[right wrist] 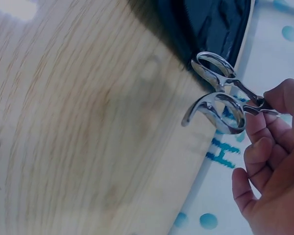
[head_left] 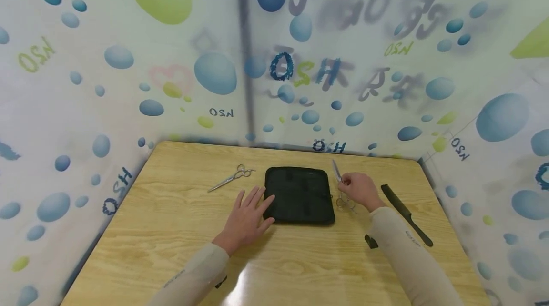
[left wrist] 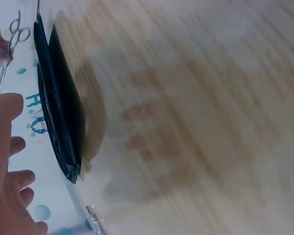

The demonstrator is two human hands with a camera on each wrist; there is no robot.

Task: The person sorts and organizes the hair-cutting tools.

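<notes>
A person's right hand [head_left: 360, 189] pinches a pair of silver hairdressing scissors [head_left: 336, 170] between thumb and fingertips, raised above the tabletop just off the right edge of a black zip case [head_left: 300, 196]. The grip falls around the middle of the scissors, with the blade end pointing away from the person and the two finger rings, one with a curved finger rest, hanging toward them. The left hand [head_left: 245, 220] is spread, fingers and thumb apart and holding nothing, at the case's near left edge; whether the fingertips touch the fabric cannot be told.

The case lies flat between the two hands. Beyond the left hand, to the left of the case and apart from it, lies a second pair of scissors [head_left: 233, 177], rings toward the case and tip angled back toward the person. To the right of the right hand, a dark handled comb [head_left: 402, 208] lies aslant, its handle end nearer the person. The light sleeves [head_left: 195, 272] cross the near part of the wood-grain table [head_left: 171, 239]. Behind stands a white wall [head_left: 274, 115] patterned with blue and green ovals and lettering.
</notes>
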